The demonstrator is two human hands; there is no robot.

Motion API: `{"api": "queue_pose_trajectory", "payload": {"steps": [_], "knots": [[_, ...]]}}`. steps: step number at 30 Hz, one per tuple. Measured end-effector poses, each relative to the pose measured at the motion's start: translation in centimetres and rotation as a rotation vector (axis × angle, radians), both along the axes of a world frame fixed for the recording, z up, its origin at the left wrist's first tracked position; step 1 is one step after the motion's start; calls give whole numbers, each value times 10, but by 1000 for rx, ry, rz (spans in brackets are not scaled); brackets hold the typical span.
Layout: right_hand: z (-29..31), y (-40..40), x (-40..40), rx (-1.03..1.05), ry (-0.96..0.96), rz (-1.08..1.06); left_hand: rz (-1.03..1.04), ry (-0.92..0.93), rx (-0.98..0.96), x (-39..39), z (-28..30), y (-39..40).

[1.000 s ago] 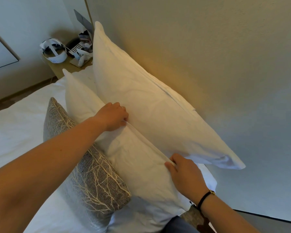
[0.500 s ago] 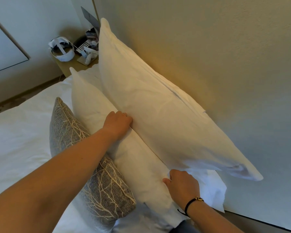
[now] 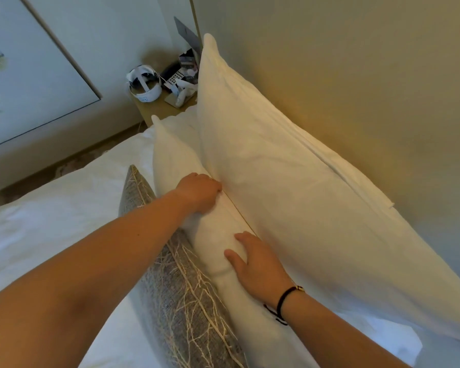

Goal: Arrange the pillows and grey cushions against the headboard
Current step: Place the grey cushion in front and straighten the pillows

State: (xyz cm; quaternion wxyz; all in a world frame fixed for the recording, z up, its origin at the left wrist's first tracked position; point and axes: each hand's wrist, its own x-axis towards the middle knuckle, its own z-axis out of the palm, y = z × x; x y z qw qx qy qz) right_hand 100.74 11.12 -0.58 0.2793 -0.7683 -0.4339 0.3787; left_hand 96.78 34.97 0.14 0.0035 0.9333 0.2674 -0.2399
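A large white pillow leans upright against the beige headboard. In front of it stands a smaller white pillow, and a grey cushion with a pale branch pattern leans against that one's front. My left hand is curled on the smaller pillow's top edge, where it meets the large pillow. My right hand, with a black band at the wrist, lies flat on the same pillow, fingers spread.
White bedding covers the mattress to the left. A wooden bedside table at the far end carries a white headset, a phone and small items. A framed picture hangs on the left wall.
My right hand let go of the pillow's near corner and moved up onto its top, flat with fingers spread. The left hand stays on the top edge. The view has shifted slightly.
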Motion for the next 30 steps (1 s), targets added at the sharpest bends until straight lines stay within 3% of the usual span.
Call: {"api": "queue_pose_trajectory", "payload": {"steps": [7, 11, 20, 24, 30], "knots": [[-13, 88, 16, -59, 202, 52, -236, 163, 252, 13, 6, 67], [-21, 100, 11, -67, 214, 92, -302, 213, 422, 25, 7, 99], [-39, 88, -5, 66, 57, 165, -183, 483, 384, 49, -1, 137], [-39, 86, -2, 69, 64, 163, -162, 442, 360, 56, 9, 148], [-34, 84, -1, 72, 43, 159, -55, -25, 276, 55, 15, 166]]}}
